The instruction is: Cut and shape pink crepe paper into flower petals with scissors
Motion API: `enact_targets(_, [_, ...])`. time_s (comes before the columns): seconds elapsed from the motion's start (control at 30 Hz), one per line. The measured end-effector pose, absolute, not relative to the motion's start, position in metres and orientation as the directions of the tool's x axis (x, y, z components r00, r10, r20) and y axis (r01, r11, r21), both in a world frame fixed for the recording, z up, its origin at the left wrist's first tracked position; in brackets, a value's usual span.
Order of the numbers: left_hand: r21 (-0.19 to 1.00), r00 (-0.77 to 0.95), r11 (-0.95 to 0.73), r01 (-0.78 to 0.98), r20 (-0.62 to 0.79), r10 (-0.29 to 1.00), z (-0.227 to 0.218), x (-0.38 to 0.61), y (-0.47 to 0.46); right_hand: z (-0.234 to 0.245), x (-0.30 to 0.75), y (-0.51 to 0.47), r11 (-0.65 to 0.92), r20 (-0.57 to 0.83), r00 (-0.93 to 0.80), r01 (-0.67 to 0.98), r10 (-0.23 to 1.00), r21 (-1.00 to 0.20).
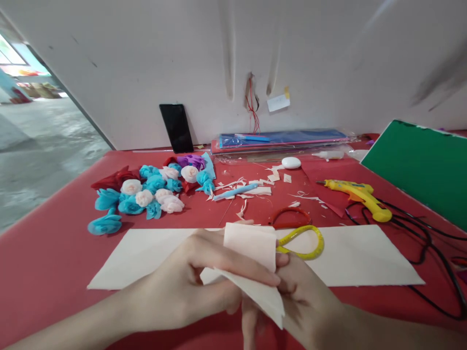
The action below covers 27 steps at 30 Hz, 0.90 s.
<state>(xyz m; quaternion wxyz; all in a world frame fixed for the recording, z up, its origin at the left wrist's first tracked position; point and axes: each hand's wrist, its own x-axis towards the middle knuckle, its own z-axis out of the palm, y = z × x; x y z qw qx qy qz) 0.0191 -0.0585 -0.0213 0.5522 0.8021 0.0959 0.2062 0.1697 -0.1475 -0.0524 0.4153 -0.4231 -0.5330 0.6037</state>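
A pale cream-pink strip of crepe paper is folded over between my hands, one end sticking up and a loose flap hanging down in front. My left hand reaches across from the left, its fingers and thumb closed on the paper. My right hand meets it from the right, closed on the same strip from behind and below; its fingertips are partly covered by the paper. Just beyond my right hand are the scissors, with one yellow handle and one red handle; their blades are hidden.
A long cream sheet lies under my hands on the red tabletop. Fabric-like flowers are heaped at left. Paper scraps and a light-blue stick lie mid-table. A yellow glue gun with black cable and a green board are at right.
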Motion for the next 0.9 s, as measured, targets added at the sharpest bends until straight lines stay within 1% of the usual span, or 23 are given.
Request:
enact_targets(0.03, [0.93,0.9,-0.362,-0.067,0.213,0.381,-0.021,0.019,-0.058,-0.053,0.17,-0.149,-0.09,-0.074,-0.304,-0.039,0.95,-0.995])
enact_targets(0.1, [0.962,0.922,-0.262,-0.082,0.173,0.347,-0.019,0.019,-0.057,-0.052,0.171,-0.15,-0.088,-0.076,-0.304,-0.026,0.95,-0.996])
enact_targets(0.13, [0.968,0.925,-0.228,-0.1,0.175,0.337,-0.018,0.019,-0.057,-0.051,0.171,-0.15,-0.098,-0.087,-0.305,-0.021,0.948,-0.995])
enact_targets(0.2, [0.977,0.929,-0.166,-0.131,0.18,0.322,-0.017,0.021,-0.056,-0.047,0.171,-0.148,-0.152,-0.137,-0.315,-0.025,0.939,-0.988])
enact_targets(0.3, [0.993,0.945,-0.063,-0.097,0.111,0.308,-0.018,0.023,-0.055,-0.043,0.171,-0.142,-0.22,-0.19,-0.327,-0.055,0.925,-0.974])
enact_targets(0.4, [0.995,0.948,-0.019,-0.102,0.103,0.3,-0.021,0.025,-0.054,-0.04,0.173,-0.136,-0.182,-0.163,-0.301,-0.037,0.939,-0.983])
enact_targets(0.47, [0.994,0.95,-0.01,-0.11,0.108,0.294,-0.023,0.026,-0.052,-0.04,0.175,-0.135,-0.169,-0.157,-0.293,-0.018,0.943,-0.985])
enact_targets(0.53, [0.996,0.952,-0.01,-0.088,0.087,0.292,-0.025,0.026,-0.051,-0.042,0.175,-0.135,-0.188,-0.171,-0.289,-0.033,0.942,-0.982])
enact_targets(0.7, [0.989,0.935,-0.146,-0.006,0.057,0.351,-0.026,0.025,-0.051,-0.046,0.173,-0.137,-0.242,-0.199,-0.306,-0.109,0.931,-0.964])
enact_targets(0.77, [0.989,0.933,-0.149,0.01,0.045,0.358,-0.026,0.025,-0.05,-0.046,0.172,-0.137,-0.242,-0.201,-0.301,-0.103,0.932,-0.965])
enact_targets(0.9, [0.987,0.938,-0.159,-0.019,0.073,0.34,-0.025,0.023,-0.049,-0.044,0.174,-0.137,-0.219,-0.191,-0.292,-0.063,0.937,-0.974])
